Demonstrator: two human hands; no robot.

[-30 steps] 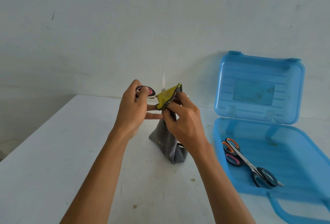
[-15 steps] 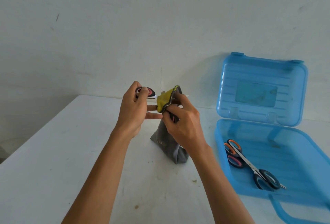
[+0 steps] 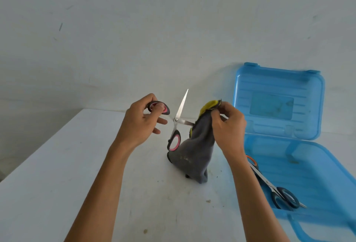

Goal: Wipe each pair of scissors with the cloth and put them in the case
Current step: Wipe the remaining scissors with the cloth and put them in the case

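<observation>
My left hand (image 3: 141, 124) holds a pair of scissors with pink and black handles (image 3: 176, 124) by one handle ring, thumb through it, above the table. The blades are spread wide: one points up, the other runs right into the cloth. My right hand (image 3: 229, 126) pinches a grey cloth with a yellow side (image 3: 196, 151) around that blade; the cloth hangs down to the table. The open blue case (image 3: 327, 168) lies to the right. Inside it lie two pairs of scissors (image 3: 273, 187), one with orange-trimmed handles, one with dark handles, partly hidden by my right forearm.
The white table (image 3: 77, 174) stands against a pale wall. The case's lid (image 3: 277, 101) leans upright against the wall. The case's handle (image 3: 316, 230) points toward me at the lower right.
The scissors have opened wide, so the second handle now hangs down. My right hand has slid the cloth to the right along the blade, away from my left hand.
</observation>
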